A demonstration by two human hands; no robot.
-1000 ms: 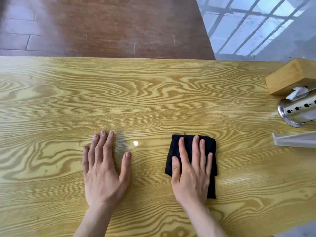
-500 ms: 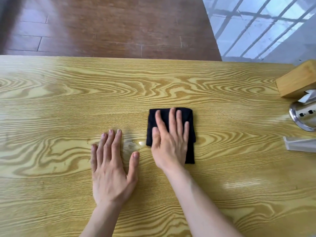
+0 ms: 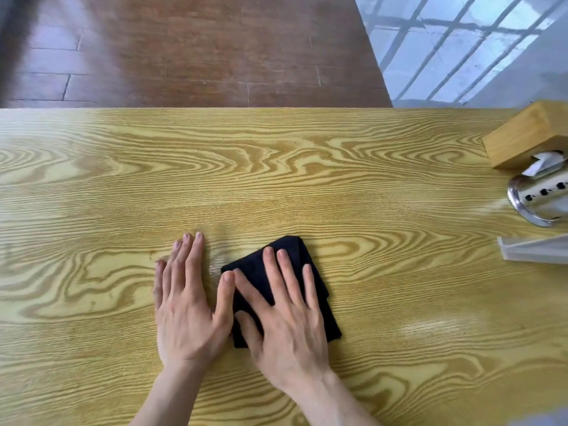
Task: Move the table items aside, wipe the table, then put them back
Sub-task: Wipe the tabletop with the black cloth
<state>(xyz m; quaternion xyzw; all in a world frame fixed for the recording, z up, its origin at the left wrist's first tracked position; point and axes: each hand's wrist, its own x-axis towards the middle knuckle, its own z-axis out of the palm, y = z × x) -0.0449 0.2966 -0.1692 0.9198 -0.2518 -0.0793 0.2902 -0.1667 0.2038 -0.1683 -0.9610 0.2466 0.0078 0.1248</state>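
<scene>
A folded black cloth [image 3: 292, 253] lies on the yellow wood-grain table [image 3: 276, 179], near its middle. My right hand [image 3: 285, 315] presses flat on the cloth, fingers spread, covering most of it. My left hand [image 3: 187, 302] rests palm down on the bare table just left of the cloth, its thumb touching the cloth's edge. At the right edge stand the moved items: a wooden tissue box [image 3: 528, 133], a perforated steel holder [image 3: 541, 198] and a clear plastic stand [image 3: 534, 249].
The table's far edge runs across the view, with a brown plank floor [image 3: 184, 50] beyond it. A glossy light floor with window reflections [image 3: 461, 47] lies at the far right. A damp sheen shows on the table right of the cloth.
My right hand has slid the cloth back toward me and slightly right, turning it at an angle, over the wet spot beside my left thumb. My left hand has stayed in place.
</scene>
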